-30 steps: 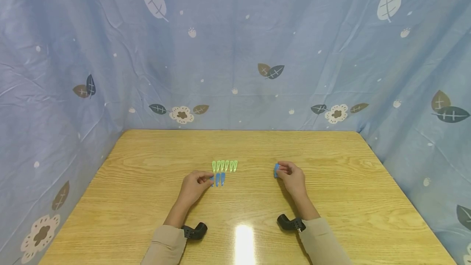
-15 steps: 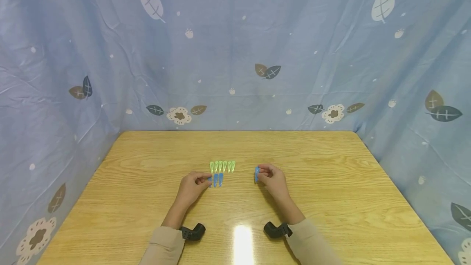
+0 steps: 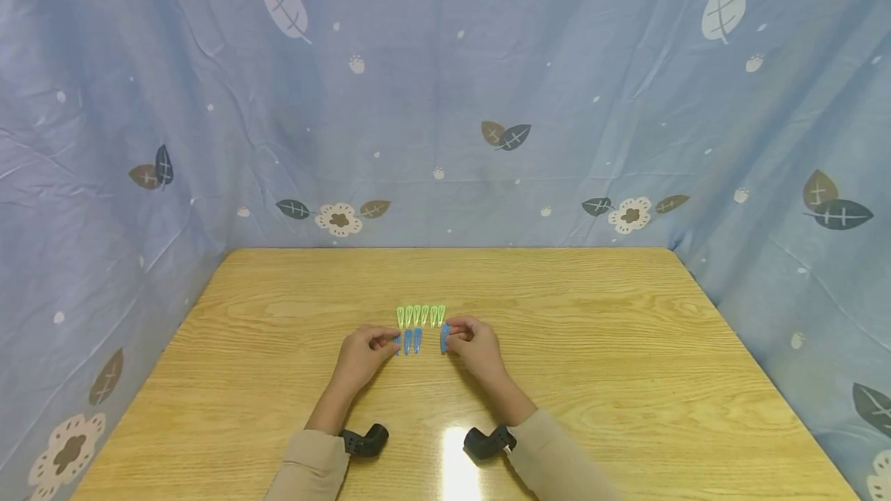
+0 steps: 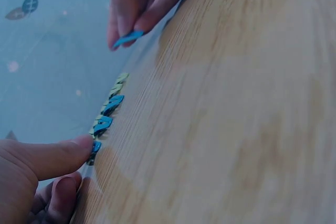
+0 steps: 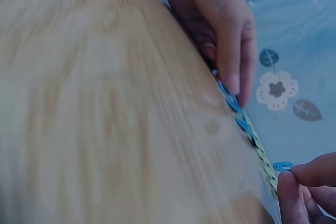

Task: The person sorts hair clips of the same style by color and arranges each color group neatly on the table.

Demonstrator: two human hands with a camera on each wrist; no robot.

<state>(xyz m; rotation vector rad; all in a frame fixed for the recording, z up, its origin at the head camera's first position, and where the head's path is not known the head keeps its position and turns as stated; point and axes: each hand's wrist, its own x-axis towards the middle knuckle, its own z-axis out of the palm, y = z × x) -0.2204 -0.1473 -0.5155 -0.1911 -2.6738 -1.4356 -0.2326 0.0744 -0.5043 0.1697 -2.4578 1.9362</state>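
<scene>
Between thumb and fingertips, my right hand (image 3: pixel 477 346) pinches a blue snap hair clip (image 3: pixel 444 339), held just above the table in the left wrist view. My left hand (image 3: pixel 362 356) has its thumb and fingertips at either side of the leftmost blue hair clip (image 3: pixel 397 344), which they partly cover. Two more blue hair clips (image 3: pixel 418 340) lie beside it, side by side and upright as seen from the head. Directly behind them runs a row of several light green hair clips (image 3: pixel 425 315). The held clip is to the right of the blue row, with a gap between.
All the clips lie on a wooden table (image 3: pixel 599 331). A blue patterned curtain (image 3: pixel 445 83) hangs along its back and sides. Black wrist mounts (image 3: pixel 365 441) stick out from both beige sleeves. A bright reflection lies near the table's front.
My right hand has moved left with the blue hair clip, from the right part of the table to near the blue row. The left hand has stayed at the leftmost blue clip.
</scene>
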